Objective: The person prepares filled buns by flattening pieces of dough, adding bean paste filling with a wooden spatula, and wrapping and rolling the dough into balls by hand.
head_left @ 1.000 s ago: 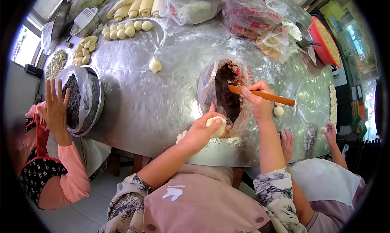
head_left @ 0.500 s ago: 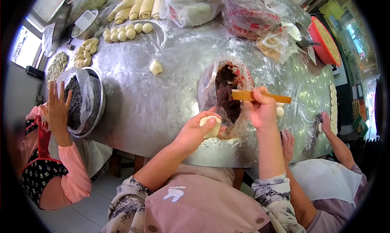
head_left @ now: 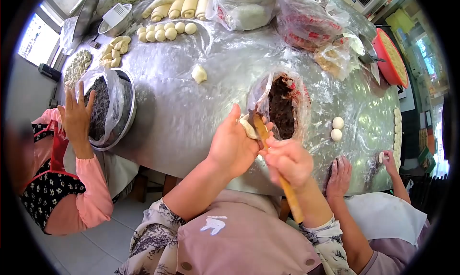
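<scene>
A flattened piece of white dough point(head_left: 248, 127) lies cupped in the fingers of my left hand point(head_left: 229, 145), its thumb pointing up. My right hand point(head_left: 291, 161) is closed around a flat wooden spatula point(head_left: 291, 199), whose far end meets the dough. Some dark paste shows at that end. Just beyond both hands stands a plastic-lined container point(head_left: 303, 105) of dark red-brown paste point(head_left: 281, 107). Part of the dough is hidden behind the spatula and my fingers.
On the left, a co-worker's hand point(head_left: 76, 124) is beside a metal bowl point(head_left: 132, 113) of dark filling. Two dough balls point(head_left: 337, 135) sit right of the paste. Another co-worker's hands point(head_left: 339, 176) rest at the right edge. Dough rolls point(head_left: 190, 4) and bagged containers point(head_left: 244, 16) line the back.
My right hand has moved down and left, bringing the spatula from the paste to the dough. The dough, a round lump before, now looks flattened and opened in my left hand.
</scene>
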{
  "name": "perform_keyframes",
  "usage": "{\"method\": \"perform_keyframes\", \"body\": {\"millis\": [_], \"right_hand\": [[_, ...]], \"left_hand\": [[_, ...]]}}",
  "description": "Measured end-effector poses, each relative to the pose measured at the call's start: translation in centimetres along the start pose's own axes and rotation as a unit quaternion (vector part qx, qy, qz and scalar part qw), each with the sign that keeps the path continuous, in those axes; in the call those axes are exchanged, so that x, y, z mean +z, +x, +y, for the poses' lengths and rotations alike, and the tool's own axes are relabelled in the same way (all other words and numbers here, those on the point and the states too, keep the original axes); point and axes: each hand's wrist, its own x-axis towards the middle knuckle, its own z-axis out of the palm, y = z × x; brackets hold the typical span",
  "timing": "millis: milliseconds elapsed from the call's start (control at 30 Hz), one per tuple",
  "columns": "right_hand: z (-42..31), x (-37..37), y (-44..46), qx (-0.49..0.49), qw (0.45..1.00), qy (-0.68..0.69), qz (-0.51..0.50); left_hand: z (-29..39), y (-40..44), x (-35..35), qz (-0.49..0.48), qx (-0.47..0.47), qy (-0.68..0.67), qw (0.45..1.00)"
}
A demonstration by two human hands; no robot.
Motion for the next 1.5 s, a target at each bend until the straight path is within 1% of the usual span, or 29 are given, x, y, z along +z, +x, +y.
{"method": "perform_keyframes", "body": {"millis": [67, 100, 200, 233, 267, 300, 367, 400, 433, 500, 567, 600, 633, 700, 733, 833, 900, 933, 1000, 1033, 1133, 1167, 1200, 1267, 1300, 1367, 1467, 1500], "right_hand": [[0.0, 0.4, 0.2, -0.094, 0.993, -0.063, -0.039], [0.0, 0.6, 0.3, -0.136, 0.986, -0.084, -0.047], [0.0, 1.0, 0.5, -0.253, 0.958, -0.127, -0.042], [-0.6, 0.9, 1.0, -0.284, 0.947, -0.144, -0.045], [-1.3, 0.8, 0.6, -0.125, 0.991, -0.010, -0.037], [-1.8, 0.7, -0.2, 0.039, 0.991, 0.125, -0.028], [-1.8, 0.6, -0.1, 0.046, 0.984, 0.169, 0.019], [-1.2, 0.5, 0.8, -0.111, 0.989, 0.080, 0.055], [-0.8, 0.3, 1.7, -0.265, 0.960, -0.011, 0.090], [-0.9, -1.0, 2.2, -0.213, 0.949, 0.158, 0.170], [-1.2, -3.4, 3.8, -0.153, 0.938, 0.169, 0.263], [-1.1, -5.1, 4.3, -0.048, 0.959, -0.032, 0.278], [-1.2, -6.1, 5.2, 0.063, 0.947, -0.179, 0.259], [2.6, -5.8, 7.0, 0.109, 0.939, -0.254, 0.203], [4.1, -5.6, 7.2, 0.132, 0.932, -0.292, 0.173], [4.3, -4.9, 7.1, 0.080, 0.919, -0.353, 0.158], [4.5, -4.9, 6.6, 0.088, 0.930, -0.307, 0.182], [4.5, -5.0, 6.1, 0.091, 0.935, -0.283, 0.194], [3.1, -5.0, 4.4, 0.173, 0.922, -0.274, 0.211], [2.3, -5.0, 3.2, 0.215, 0.913, -0.270, 0.217], [0.1, -3.0, 0.0, 0.188, 0.951, -0.186, 0.159], [-0.5, -2.0, -0.1, 0.086, 0.962, -0.229, 0.120], [-1.0, -1.2, -0.1, -0.018, 0.960, -0.268, 0.078], [-1.0, -0.1, 1.6, -0.140, 0.956, -0.255, 0.049], [-0.7, 0.3, 1.9, -0.145, 0.954, -0.263, 0.021], [-0.1, 1.3, 2.3, -0.159, 0.949, -0.269, 0.034], [0.5, 2.3, 2.6, -0.180, 0.945, -0.268, 0.049], [0.6, 2.5, 2.6, -0.187, 0.945, -0.264, 0.055]], "left_hand": [[-0.1, -0.1, -0.2, 0.015, -0.005, 0.024, 1.000], [-0.1, -0.3, -0.5, 0.013, -0.016, 0.010, 1.000], [-0.4, -0.3, -0.4, 0.105, 0.016, 0.064, 0.992], [-0.4, -0.2, -0.4, 0.118, 0.030, 0.065, 0.990], [-0.3, 0.0, -0.4, 0.131, 0.043, 0.067, 0.988], [-0.1, 0.1, -0.4, 0.142, 0.058, 0.068, 0.986], [0.4, 0.3, -0.6, 0.136, 0.077, 0.053, 0.986], [0.7, 0.4, -0.8, 0.133, 0.087, 0.045, 0.986], [1.2, 0.8, -1.8, 0.080, 0.107, 0.022, 0.991], [2.7, 0.3, -1.9, 0.063, 0.102, -0.022, 0.993], [3.8, -0.2, -1.8, 0.040, 0.080, -0.050, 0.995], [3.8, -0.5, -1.5, 0.047, 0.064, -0.051, 0.996], [3.7, -0.9, -1.1, 0.054, 0.046, -0.052, 0.996], [3.3, -1.0, -0.8, 0.075, 0.018, -0.035, 0.996], [2.8, -1.0, -0.6, 0.083, 0.026, -0.015, 0.996], [1.8, -1.0, 0.1, 0.108, 0.052, 0.028, 0.992], [1.8, -1.2, 0.7, 0.121, 0.062, 0.036, 0.990], [1.9, -1.4, 1.0, 0.094, 0.046, 0.020, 0.994], [2.3, -2.0, 1.3, 0.045, 0.015, -0.014, 0.999], [2.4, -2.3, 1.3, 0.046, 0.010, -0.022, 0.999], [2.1, -2.3, 1.3, 0.050, -0.011, -0.032, 0.998], [1.6, -2.0, 0.8, 0.055, -0.016, -0.028, 0.998], [1.1, -1.7, 0.3, 0.061, -0.018, -0.023, 0.998], [0.0, -1.6, 0.1, 0.014, -0.027, 0.009, 0.999], [0.0, -2.0, 0.7, -0.010, -0.041, 0.050, 0.998], [-0.3, -2.2, 0.9, -0.051, -0.068, 0.121, 0.989], [-0.9, -3.0, 1.4, -0.022, -0.032, 0.138, 0.990], [-0.6, -2.9, 0.8, -0.066, -0.027, 0.152, 0.986]]}}
